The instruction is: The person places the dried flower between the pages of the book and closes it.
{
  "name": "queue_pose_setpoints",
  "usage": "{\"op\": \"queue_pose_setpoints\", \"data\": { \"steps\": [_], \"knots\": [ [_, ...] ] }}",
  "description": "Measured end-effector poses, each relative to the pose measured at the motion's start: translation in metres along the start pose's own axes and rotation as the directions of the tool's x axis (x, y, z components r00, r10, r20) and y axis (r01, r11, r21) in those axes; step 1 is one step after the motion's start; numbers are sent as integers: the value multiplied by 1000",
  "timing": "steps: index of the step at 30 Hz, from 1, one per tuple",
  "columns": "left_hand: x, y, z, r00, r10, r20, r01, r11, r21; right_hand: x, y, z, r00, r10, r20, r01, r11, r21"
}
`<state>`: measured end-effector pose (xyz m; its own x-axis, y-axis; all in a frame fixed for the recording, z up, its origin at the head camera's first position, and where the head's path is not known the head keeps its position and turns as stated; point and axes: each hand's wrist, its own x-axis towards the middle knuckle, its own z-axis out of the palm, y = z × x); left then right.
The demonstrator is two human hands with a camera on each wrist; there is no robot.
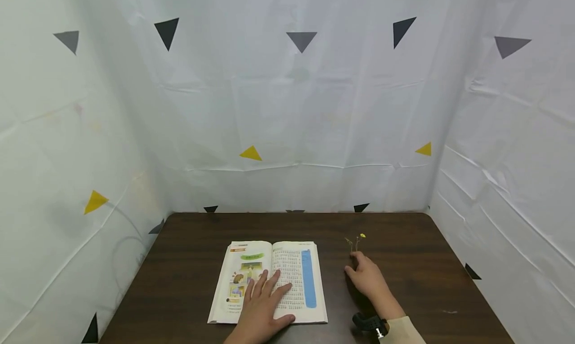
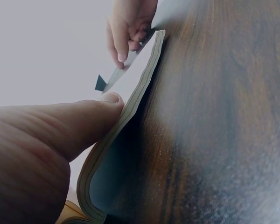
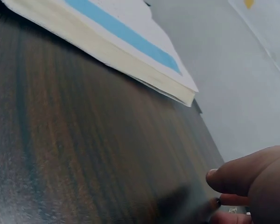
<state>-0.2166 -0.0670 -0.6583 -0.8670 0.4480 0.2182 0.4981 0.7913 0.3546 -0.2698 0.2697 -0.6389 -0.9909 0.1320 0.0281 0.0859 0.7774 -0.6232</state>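
Observation:
An open book [image 1: 310, 315] lies on the dark wooden table, its left page showing coloured pictures and its right page text beside a blue strip. My left hand [image 1: 262, 304] rests on it across the centre fold, fingers spread and straight. In the left wrist view the thumb [image 2: 91, 116] lies at the book's lower edge. To the right of the book, my right hand [image 1: 369, 279] is low over the table, thumb apart from the index finger. Right at its index fingertip is a thin-stemmed sprig with a small yellow flower [image 1: 363, 235]; the lower stem is hidden.
The wooden table [image 1: 188, 264] has rounded far corners. White sheeting [image 1: 296, 119] with grey, black and yellow triangles hangs behind it and along both sides. A black band [image 1: 368, 322] is on the right wrist, beside a light sleeve [image 1: 402, 331].

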Motion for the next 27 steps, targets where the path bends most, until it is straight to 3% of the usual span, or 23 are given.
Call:
{"op": "queue_pose_setpoints", "data": {
  "steps": [3, 9, 13, 20, 27],
  "knots": [
    [-1, 0, 0, 1000, 1, -1, -1, 1000, 0, -2, 2, 0, 1000, 11, -13, -10, 999, 35],
    [0, 0, -1, 1000, -3, 14, 3, 1000, -6, -1, 7, -3, 998, -25, -61, 25, 1000, -3],
    [0, -1, 0, 1000, 0, 8, 0, 1000, -5, 1, 8, -4, 996, 11, -84, -11, 1000, 2],
    [-2, -1, 2, 1000, 10, -7, -10, 1000, 3, 0, 2, -1, 986, 6, -168, -19, 997, -77],
    [-2, -1, 1, 1000, 13, -17, -13, 1000, 9, -1, -7, 3, 982, -5, -188, -23, 989, -147]
  ]
}}
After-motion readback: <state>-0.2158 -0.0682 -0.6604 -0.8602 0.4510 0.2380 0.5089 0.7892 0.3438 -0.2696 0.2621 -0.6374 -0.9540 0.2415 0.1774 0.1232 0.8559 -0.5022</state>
